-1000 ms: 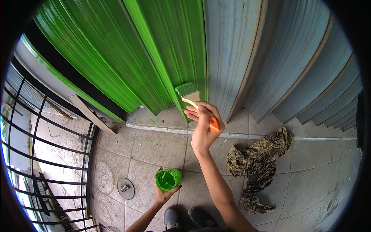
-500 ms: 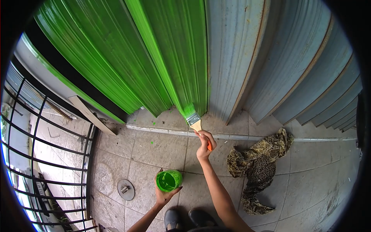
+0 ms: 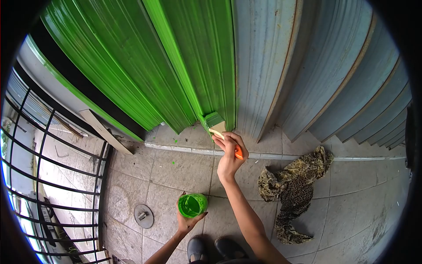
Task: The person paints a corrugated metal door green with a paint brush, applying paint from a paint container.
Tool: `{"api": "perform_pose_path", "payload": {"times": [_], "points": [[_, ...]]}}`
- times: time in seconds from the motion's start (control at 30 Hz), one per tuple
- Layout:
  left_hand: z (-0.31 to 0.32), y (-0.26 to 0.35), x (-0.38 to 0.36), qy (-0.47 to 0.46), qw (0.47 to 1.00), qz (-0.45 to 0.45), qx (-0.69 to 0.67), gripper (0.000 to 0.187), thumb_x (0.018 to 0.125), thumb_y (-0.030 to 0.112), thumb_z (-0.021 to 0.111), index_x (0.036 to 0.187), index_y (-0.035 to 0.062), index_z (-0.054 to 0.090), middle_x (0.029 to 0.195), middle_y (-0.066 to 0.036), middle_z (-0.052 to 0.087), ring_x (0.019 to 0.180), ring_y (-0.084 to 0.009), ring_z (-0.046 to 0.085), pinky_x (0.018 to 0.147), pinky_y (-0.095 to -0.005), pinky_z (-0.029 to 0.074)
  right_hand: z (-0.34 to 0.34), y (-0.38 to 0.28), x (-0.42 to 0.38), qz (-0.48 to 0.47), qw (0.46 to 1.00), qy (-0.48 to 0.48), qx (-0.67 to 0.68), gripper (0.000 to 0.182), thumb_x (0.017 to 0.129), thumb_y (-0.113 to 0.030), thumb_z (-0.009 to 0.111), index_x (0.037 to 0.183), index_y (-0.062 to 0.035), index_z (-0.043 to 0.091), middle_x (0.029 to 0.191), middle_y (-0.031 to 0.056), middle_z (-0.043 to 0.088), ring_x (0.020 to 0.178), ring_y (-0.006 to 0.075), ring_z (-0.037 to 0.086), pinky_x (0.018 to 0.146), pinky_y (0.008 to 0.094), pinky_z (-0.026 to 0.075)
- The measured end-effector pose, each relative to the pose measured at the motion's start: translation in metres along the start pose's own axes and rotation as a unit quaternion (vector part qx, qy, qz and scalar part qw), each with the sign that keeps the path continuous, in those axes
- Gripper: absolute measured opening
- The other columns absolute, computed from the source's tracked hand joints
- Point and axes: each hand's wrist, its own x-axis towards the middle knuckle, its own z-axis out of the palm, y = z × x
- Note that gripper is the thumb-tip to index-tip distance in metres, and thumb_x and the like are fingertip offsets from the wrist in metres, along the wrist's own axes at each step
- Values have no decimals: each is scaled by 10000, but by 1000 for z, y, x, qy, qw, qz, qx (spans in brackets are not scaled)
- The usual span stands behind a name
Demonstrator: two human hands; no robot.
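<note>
My right hand (image 3: pixel 231 154) is closed round the handle of a paintbrush (image 3: pixel 217 126), whose orange end shows beside the palm. The bristles touch the lower end of a green painted folded metal panel (image 3: pixel 202 57), near its bottom edge. My left hand (image 3: pixel 187 221) grips a round cup of green paint (image 3: pixel 192 205), held upright above the floor. Unpainted grey-blue panels (image 3: pixel 263 61) with rusty edges begin just right of the green ones.
A crumpled patterned cloth (image 3: pixel 296 193) lies on the tiled floor (image 3: pixel 176 167) at right. At left are a black metal grille (image 3: pixel 99 193), a wooden strip (image 3: pixel 105 131) and a round metal plate (image 3: pixel 143 216). Dark shoes (image 3: pixel 196 248) show at the bottom. A low step edge (image 3: pixel 272 156) runs below the panels.
My right hand has moved slightly up and turned, and the brush now leans differently, with its bristles a little higher on the panel. My left hand and the cup have hardly moved.
</note>
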Motion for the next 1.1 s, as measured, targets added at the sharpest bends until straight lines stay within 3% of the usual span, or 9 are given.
{"api": "perform_pose_path", "payload": {"times": [0.2, 0.33, 0.43, 0.47, 0.6, 0.7, 0.8, 0.93, 1.1], "points": [[0, -6, 0, 2, 1000, -7, 17, 926, 645, 132, 884, 1362, -9, 316, 1201, -107, 564, 1078, -188, 574, 948, -347, 471, -13, 11, -13, -140, 988, -50, -34, 167, 906, -27, 486, 918, 93, 601, 886, 187, 667, 826, 279, 695, 770, 369, 590], [0, -7, -2, -2, 999, -19, -28, 973, 638, 146, 891, 1388, -11, 291, 1203, -106, 560, 1085, -187, 568, 945, -346, 472, -70, 79, -30, -104, 978, -67, -166, 153, 918, 8, 486, 933, 96, 610, 886, 154, 674, 852, 228, 685, 800, 349, 578], [-1, 11, 1, 1, 999, 6, 41, 991, 643, 142, 889, 1405, -11, 273, 1200, -102, 558, 1087, -186, 567, 936, -340, 476, -84, 85, -40, -98, 976, -41, -190, 132, 921, -13, 519, 922, 63, 627, 858, 121, 688, 807, 182, 678, 746, 296, 554], [0, 6, 0, 0, 999, 3, 37, 991, 642, 142, 889, 1404, -11, 275, 1199, -102, 558, 1086, -186, 567, 936, -339, 476, -89, 91, -46, -50, 985, -9, -164, 135, 922, -1, 509, 913, 85, 613, 881, 140, 671, 838, 218, 684, 785, 341, 580], [0, 4, 5, 3, 1000, 3, 21, 975, 643, 147, 890, 1395, -9, 290, 1196, -101, 561, 1079, -185, 567, 936, -341, 474, -98, 102, -38, 33, 992, 65, -103, 140, 928, -14, 520, 939, 75, 627, 903, 135, 675, 819, 195, 681, 766, 320, 588], [-1, -6, -1, -8, 1000, -7, 13, 952, 646, 143, 886, 1384, -8, 304, 1184, -99, 564, 1067, -184, 569, 932, -338, 475, -49, 61, -7, 61, 996, 70, -20, 133, 904, 0, 521, 925, 88, 617, 899, 170, 668, 820, 240, 690, 776, 329, 587], [-1, -1, 1, 3, 1000, -5, 31, 973, 631, 170, 896, 1377, -12, 298, 1189, -107, 541, 1076, -196, 553, 938, -341, 464, -16, 6, 3, 20, 999, 27, 16, 153, 898, -18, 510, 923, 99, 606, 888, 180, 665, 816, 272, 694, 774, 347, 591], [-1, -3, -2, 4, 999, -42, 11, 1048, 589, 241, 925, 1371, -18, 277, 1205, -126, 495, 1101, -224, 520, 963, -355, 436, -4, -26, 14, -156, 986, -35, 49, 185, 896, -42, 492, 922, 99, 609, 877, 186, 658, 802, 297, 691, 773, 397, 595], [-2, -19, 1, -6, 999, -42, -8, 1049, 587, 248, 926, 1368, -14, 276, 1213, -129, 488, 1102, -227, 520, 970, -357, 432, -66, 46, 28, -95, 995, -14, -4, 190, 893, -49, 502, 894, 107, 611, 894, 151, 637, 797, 284, 677, 781, 399, 598]]}}
